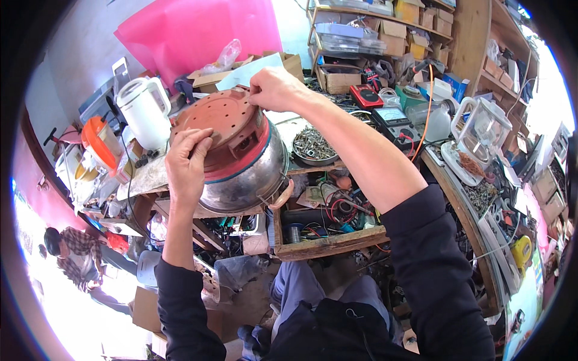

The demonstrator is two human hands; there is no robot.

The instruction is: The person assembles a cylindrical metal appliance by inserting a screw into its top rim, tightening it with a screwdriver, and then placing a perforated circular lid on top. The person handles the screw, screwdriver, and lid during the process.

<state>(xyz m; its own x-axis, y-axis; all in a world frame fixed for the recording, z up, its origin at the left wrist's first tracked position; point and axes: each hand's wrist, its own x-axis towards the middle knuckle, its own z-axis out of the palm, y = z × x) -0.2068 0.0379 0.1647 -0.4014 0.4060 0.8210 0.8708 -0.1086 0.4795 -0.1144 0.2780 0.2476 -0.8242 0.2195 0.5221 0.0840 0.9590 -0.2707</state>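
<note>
An upturned metal pot (241,186) with a side handle (283,194) stands on the bench in front of me. On top is its reddish-brown round base cover (224,117), dotted with small holes, with a rectangular opening in its side wall. My left hand (188,157) is closed on the cover's near left edge, thumb and fingers together at the rim. At the far right edge, my right hand (276,90) pinches the cover's rim. A red band with a dark blue edge runs between cover and pot. The undersides of my fingertips are hidden.
Right of the pot sits a dish of screws (314,146); a red multimeter (365,96) lies beyond. An open wooden drawer (325,245) holds wires and solder. A white jug-shaped appliance (141,111) stands left, a clear blender jug (484,129) right. Another person (78,256) is at lower left.
</note>
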